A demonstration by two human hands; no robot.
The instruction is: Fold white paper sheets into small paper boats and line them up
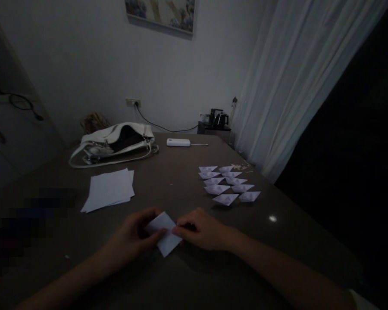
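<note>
Holding a folded paper (164, 241) near the front of the table (187, 172), turned like a diamond with one corner toward the body; cannot tell whether touching the tabletop. Gripping its left part with the left hand (140, 234), thumb laid on the upper face, fingers curled around the far edge and closed on the paper. Pinching its right corner with the right hand (203, 230), fingers bent and closed narrowly on it.

Just beyond the right hand, to the right, standing in two columns of five: ten paper boats (217, 190). Beside the farther ones, near the table's right edge, scattered: small pale bits (239, 167). Beyond the left hand, lying flat and loosely overlapped: white sheets (108, 189). Farther back on the left, resting with its top open and strap looped forward: a white bag (116, 148). To the right of that, near the far edge, lying on its side: a white device (178, 142) with a short cable (198, 144). Past the table, against the wall: a black kettle (221, 119) on a dark stand (213, 131), beside a pale curtain (265, 107) hanging on the right.
</note>
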